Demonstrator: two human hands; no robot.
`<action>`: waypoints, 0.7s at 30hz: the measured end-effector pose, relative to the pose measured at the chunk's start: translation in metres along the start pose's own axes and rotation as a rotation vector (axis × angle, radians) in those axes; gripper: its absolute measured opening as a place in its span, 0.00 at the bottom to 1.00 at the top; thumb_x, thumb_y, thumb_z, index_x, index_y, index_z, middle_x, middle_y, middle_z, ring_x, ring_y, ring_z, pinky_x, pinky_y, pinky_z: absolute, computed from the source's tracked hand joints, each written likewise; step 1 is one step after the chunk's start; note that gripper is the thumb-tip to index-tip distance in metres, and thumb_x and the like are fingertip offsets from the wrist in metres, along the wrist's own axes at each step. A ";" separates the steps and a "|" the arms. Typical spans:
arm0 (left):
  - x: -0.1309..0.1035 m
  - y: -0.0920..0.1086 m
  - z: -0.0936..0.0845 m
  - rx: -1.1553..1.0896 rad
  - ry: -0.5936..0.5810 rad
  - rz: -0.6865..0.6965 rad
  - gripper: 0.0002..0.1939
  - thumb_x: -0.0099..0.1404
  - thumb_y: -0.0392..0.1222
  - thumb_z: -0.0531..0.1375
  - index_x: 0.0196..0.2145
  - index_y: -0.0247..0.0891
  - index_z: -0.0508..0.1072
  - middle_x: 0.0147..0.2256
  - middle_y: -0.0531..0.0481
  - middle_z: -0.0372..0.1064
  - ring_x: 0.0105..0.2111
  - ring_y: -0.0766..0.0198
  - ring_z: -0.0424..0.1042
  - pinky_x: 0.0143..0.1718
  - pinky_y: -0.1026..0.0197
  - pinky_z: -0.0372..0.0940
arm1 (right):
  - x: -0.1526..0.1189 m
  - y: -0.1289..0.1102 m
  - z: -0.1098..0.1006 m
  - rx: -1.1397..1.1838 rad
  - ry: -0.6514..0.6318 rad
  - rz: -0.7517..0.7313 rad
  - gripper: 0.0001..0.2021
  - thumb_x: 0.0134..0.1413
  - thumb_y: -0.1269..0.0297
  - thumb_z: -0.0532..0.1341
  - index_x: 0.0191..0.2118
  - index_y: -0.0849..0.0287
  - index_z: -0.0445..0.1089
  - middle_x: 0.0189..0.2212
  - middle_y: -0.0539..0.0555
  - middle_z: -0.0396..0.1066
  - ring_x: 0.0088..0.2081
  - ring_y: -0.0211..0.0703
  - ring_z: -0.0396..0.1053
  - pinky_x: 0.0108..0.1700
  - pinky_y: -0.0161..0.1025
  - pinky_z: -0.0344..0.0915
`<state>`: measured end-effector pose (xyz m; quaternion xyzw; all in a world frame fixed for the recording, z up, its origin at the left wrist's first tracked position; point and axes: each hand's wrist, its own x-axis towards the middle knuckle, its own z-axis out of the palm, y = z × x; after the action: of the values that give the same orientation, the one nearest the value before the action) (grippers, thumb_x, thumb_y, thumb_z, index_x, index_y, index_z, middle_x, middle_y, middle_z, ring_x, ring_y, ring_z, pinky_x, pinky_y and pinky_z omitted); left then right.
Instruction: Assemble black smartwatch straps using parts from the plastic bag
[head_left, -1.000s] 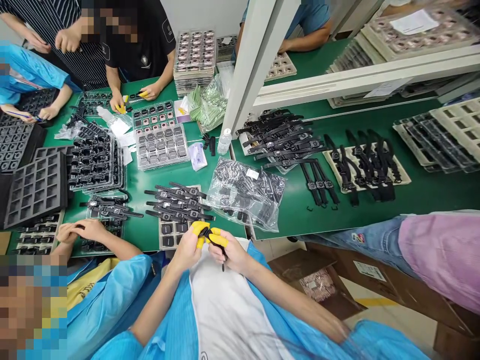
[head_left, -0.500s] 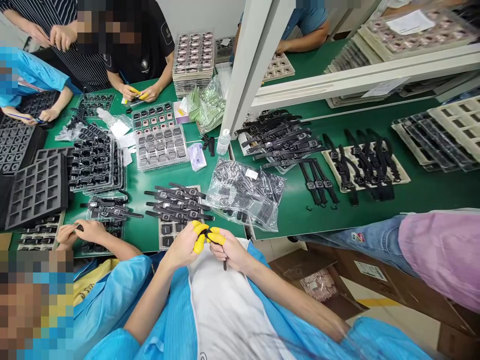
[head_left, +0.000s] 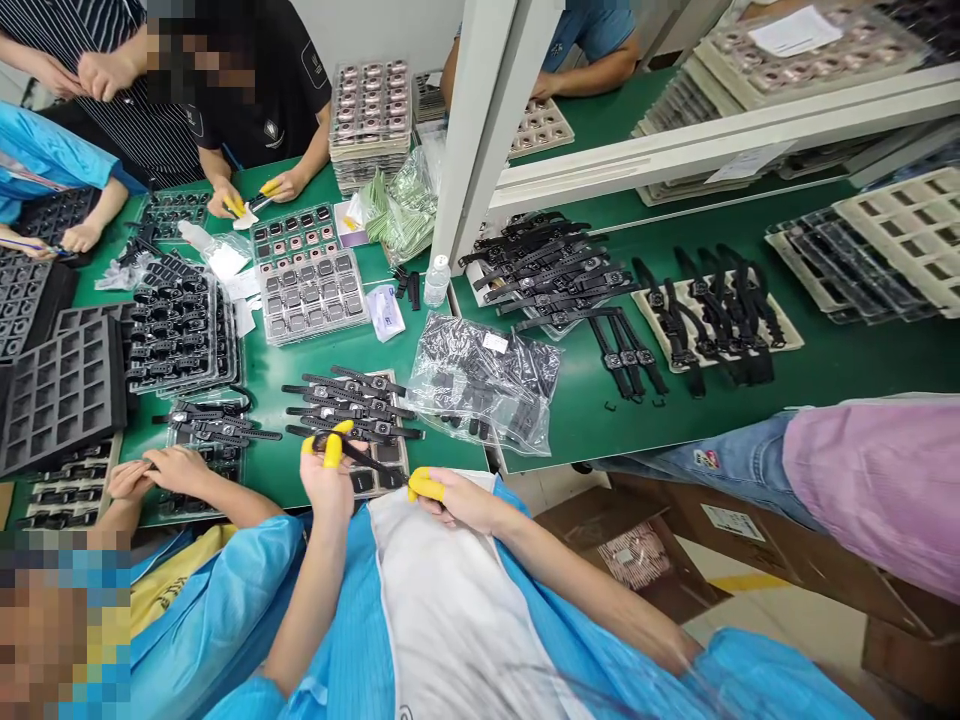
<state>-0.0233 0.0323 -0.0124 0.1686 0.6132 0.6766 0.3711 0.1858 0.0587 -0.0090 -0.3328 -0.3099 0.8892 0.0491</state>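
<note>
A black watch strap [head_left: 373,465] stretches between my two hands over the table's front edge. My left hand [head_left: 330,470], with yellow finger covers, pinches its far end. At the other end, my right hand [head_left: 442,495], also in yellow finger covers, is closed on the strap near my white apron. Just behind my left hand, several black watches with straps [head_left: 352,405] lie across a pale tray [head_left: 397,455] with dark square pieces in its cells. A clear plastic bag of black parts [head_left: 487,375] lies to the right of that tray.
Co-workers' hands [head_left: 176,470] are busy at the left. More watches lie in a heap [head_left: 555,270] and on a tray [head_left: 784,325] at the right. A clear bottle [head_left: 437,281] stands by the white frame post [head_left: 480,130]. A person in pink [head_left: 877,480] is at the right.
My hands were close together and have moved apart, drawing the strap out between them. My left hand went left and up, toward the watches. The whole view has shifted slightly.
</note>
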 end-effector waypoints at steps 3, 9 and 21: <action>0.010 0.013 -0.006 0.172 -0.107 0.022 0.21 0.62 0.54 0.70 0.45 0.39 0.72 0.43 0.44 0.81 0.28 0.61 0.80 0.31 0.58 0.77 | 0.001 -0.003 0.000 -0.009 0.152 -0.113 0.24 0.51 0.43 0.69 0.34 0.55 0.59 0.21 0.41 0.63 0.17 0.29 0.54 0.19 0.31 0.48; -0.011 0.006 -0.004 0.712 -0.809 0.256 0.22 0.67 0.33 0.57 0.57 0.41 0.75 0.53 0.42 0.77 0.52 0.54 0.77 0.55 0.50 0.73 | 0.003 -0.016 0.019 0.066 0.127 -0.251 0.21 0.55 0.44 0.66 0.35 0.56 0.60 0.19 0.42 0.65 0.16 0.30 0.52 0.19 0.32 0.46; -0.023 -0.001 -0.007 0.733 -0.923 0.426 0.34 0.61 0.23 0.49 0.62 0.42 0.68 0.56 0.42 0.71 0.58 0.56 0.71 0.60 0.50 0.68 | 0.000 -0.009 0.026 0.312 0.054 -0.167 0.22 0.48 0.49 0.72 0.33 0.54 0.59 0.13 0.38 0.53 0.15 0.28 0.41 0.18 0.30 0.39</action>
<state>-0.0122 0.0109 -0.0091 0.6784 0.5350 0.3388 0.3725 0.1682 0.0520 0.0113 -0.3182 -0.1931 0.9101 0.1823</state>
